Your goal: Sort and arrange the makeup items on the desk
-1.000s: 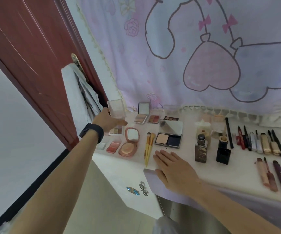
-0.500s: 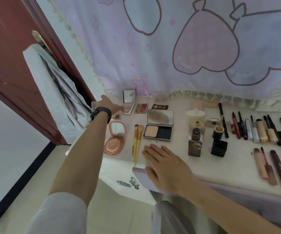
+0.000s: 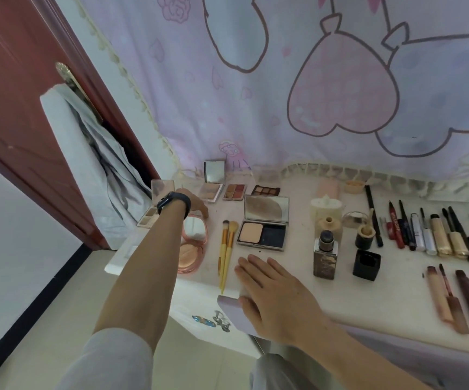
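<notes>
Head view | left hand (image 3: 193,204) centre-left, over pink compact (image 3: 189,256), finger state unclear | right hand (image 3: 278,299) lower centre, flat on counter (image 3: 368,291), fingers straight

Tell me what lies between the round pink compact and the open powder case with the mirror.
Two yellow-handled brushes, lying side by side; the head view shows them.

"What's carrying everything, from where you sit?"

"I see a white desk top (image 3: 368,299). An open round pink compact (image 3: 191,257) lies at the left, with two yellow-handled brushes (image 3: 223,249) just beside it, then an open silver rectangular powder case (image 3: 261,235)."

"And further right?"

"A square brown glass bottle (image 3: 324,261) stands near a black cube-shaped cap (image 3: 366,266). A row of slim pencils and tubes (image 3: 438,237) lies beyond."
</notes>
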`<state>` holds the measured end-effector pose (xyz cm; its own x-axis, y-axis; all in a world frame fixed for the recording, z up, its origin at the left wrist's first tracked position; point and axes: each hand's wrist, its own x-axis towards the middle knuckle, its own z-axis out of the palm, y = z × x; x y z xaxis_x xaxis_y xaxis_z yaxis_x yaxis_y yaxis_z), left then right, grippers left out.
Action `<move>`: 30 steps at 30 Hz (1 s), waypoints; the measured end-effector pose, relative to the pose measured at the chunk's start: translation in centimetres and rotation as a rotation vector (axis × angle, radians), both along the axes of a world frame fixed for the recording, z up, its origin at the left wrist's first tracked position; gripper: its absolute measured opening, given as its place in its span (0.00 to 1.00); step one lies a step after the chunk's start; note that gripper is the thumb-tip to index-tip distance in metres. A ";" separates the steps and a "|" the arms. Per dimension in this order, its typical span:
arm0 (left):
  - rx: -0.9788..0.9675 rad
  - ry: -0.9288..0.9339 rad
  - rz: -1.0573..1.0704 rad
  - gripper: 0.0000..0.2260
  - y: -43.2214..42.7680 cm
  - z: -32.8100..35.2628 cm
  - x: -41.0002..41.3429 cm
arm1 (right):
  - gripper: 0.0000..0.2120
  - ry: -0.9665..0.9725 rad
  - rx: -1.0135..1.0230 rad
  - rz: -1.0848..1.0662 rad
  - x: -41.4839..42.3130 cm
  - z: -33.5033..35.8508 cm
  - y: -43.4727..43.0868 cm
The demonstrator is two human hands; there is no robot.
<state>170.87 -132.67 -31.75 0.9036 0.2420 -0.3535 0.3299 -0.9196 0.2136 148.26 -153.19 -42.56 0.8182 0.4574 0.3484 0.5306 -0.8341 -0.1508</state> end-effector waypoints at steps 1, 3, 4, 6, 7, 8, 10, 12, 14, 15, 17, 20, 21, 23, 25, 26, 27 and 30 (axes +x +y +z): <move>-0.016 0.005 0.006 0.33 0.1 0.0 0.1 | 0.26 -0.001 -0.001 0.000 0.0 0.0 0.0; -0.056 0.007 0.028 0.33 0.4 -0.1 0.3 | 0.26 0.000 0.000 0.000 0.1 0.0 0.0; -0.071 0.007 0.036 0.32 0.5 -0.1 0.4 | 0.26 -0.002 0.001 -0.002 0.1 0.0 0.0; -0.093 0.005 0.046 0.32 0.6 -0.2 0.4 | 0.26 -0.005 0.003 -0.003 0.1 0.1 0.1; -0.103 0.003 0.051 0.32 0.6 -0.3 0.4 | 0.26 -0.004 0.006 -0.003 0.1 0.1 0.0; -0.113 0.002 0.056 0.32 0.7 -0.4 0.4 | 0.26 -0.005 0.008 -0.002 0.1 0.1 0.1; -0.120 -0.005 0.061 0.33 0.9 -0.5 0.4 | 0.26 -0.002 0.010 -0.002 0.0 0.1 0.1; -0.124 -0.016 0.065 0.32 1.0 -0.7 0.3 | 0.26 0.002 0.007 -0.008 0.0 0.2 0.1; -0.122 -0.027 0.068 0.32 1.1 -0.7 0.2 | 0.26 0.011 0.005 -0.003 0.1 0.2 0.0; -0.120 -0.029 0.072 0.33 1.1 -0.6 0.1 | 0.26 0.021 0.010 -0.001 0.1 0.3 0.1; -0.125 -0.027 0.077 0.33 1.1 -0.7 0.1 | 0.26 0.032 0.017 0.002 0.0 0.3 0.1; -0.131 -0.030 0.080 0.33 1.1 -1.0 0.4 | 0.27 0.044 0.016 0.007 0.1 0.3 0.0; -0.134 -0.028 0.079 0.33 1.1 -0.9 0.2 | 0.27 0.057 0.014 0.008 0.1 0.4 0.0; -0.154 -0.025 0.080 0.33 1.1 -0.8 0.2 | 0.27 0.065 0.009 0.004 0.1 0.5 0.1; -0.167 -0.021 0.070 0.35 1.3 -0.6 0.3 | 0.27 0.091 0.016 0.008 0.1 0.5 0.1; -0.151 -0.039 0.054 0.35 1.4 -0.5 0.6 | 0.27 0.088 0.022 0.016 0.2 0.4 0.1; -0.109 -0.058 0.036 0.35 1.4 -0.1 0.4 | 0.27 0.094 0.022 0.015 0.1 0.5 0.0; -0.005 -0.204 -0.004 0.30 0.8 1.4 -0.4 | 0.27 0.110 -0.002 0.006 0.2 0.4 0.0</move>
